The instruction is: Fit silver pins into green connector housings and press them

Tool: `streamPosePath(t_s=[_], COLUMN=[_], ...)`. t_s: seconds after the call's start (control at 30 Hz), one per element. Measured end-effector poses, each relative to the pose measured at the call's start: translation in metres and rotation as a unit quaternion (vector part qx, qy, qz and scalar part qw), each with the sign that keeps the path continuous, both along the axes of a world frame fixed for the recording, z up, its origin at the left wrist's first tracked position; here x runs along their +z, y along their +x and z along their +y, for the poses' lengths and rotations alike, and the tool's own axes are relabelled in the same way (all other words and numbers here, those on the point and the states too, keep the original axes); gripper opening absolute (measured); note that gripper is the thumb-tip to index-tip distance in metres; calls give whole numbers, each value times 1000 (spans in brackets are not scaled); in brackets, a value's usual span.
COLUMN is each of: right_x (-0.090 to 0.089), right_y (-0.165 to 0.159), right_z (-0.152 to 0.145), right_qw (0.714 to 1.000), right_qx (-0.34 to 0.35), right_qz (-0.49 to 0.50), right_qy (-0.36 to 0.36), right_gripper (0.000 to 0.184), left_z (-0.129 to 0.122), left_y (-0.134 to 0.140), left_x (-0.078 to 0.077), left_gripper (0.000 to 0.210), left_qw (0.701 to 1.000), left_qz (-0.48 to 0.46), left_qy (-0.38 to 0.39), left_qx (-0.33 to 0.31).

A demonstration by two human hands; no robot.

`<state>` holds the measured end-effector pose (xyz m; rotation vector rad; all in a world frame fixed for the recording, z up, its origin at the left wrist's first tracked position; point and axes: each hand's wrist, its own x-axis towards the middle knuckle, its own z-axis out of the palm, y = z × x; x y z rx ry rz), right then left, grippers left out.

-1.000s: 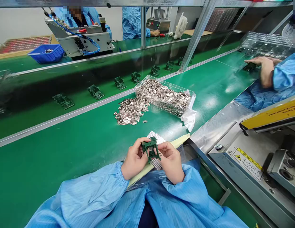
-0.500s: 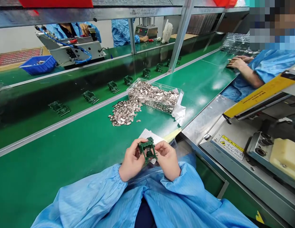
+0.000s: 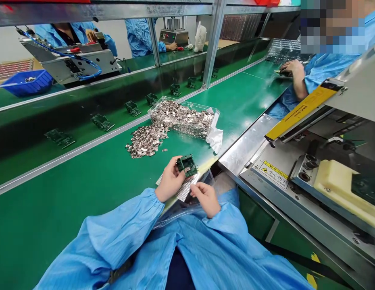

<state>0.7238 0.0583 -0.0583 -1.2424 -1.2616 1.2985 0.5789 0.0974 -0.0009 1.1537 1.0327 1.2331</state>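
Observation:
My left hand grips a small green fixture with a board in it, lifted slightly above the green table. My right hand sits lower and nearer to me, its fingertips pinched at the edge of a silvery perforated sheet that lies under both hands; it no longer touches the fixture. Beyond my hands, a loose pile of small shiny metal parts spreads on the table beside a clear plastic tray heaped with the same parts.
Several green fixtures ride the dark conveyor belt behind the table. A press machine with a yellow warning label stands at right. A co-worker's hand rests at far right; other people work across the line by a blue bin.
My right hand has let go of the fixture and dropped to the perforated sheet. My left hand now holds the fixture alone, raised a little. The view has swung to the right.

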Motion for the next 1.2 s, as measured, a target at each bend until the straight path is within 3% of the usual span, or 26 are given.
streamPosePath(t_s=[0.27, 0.6, 0.93, 1.2], right_x=[-8, -13, -18, -32], right_y=[-13, -14, -6, 16], right_z=[-15, -15, -14, -3], right_qw=[998, 987, 977, 960], right_qx=[-40, -51, 11, 131], right_qz=[-19, -85, -147, -236], right_qy=[52, 130, 153, 73], right_gripper=[46, 41, 41, 28], left_z=[8, 8, 9, 7], left_y=[-10, -12, -11, -11], left_x=[-4, -6, -5, -4], left_gripper=[53, 51, 49, 48], left_qw=[996, 995, 997, 996], left_qz=[-41, -63, -57, -61], left_qy=[-38, -42, -27, -49], left_qx=[-62, -63, -44, -51])
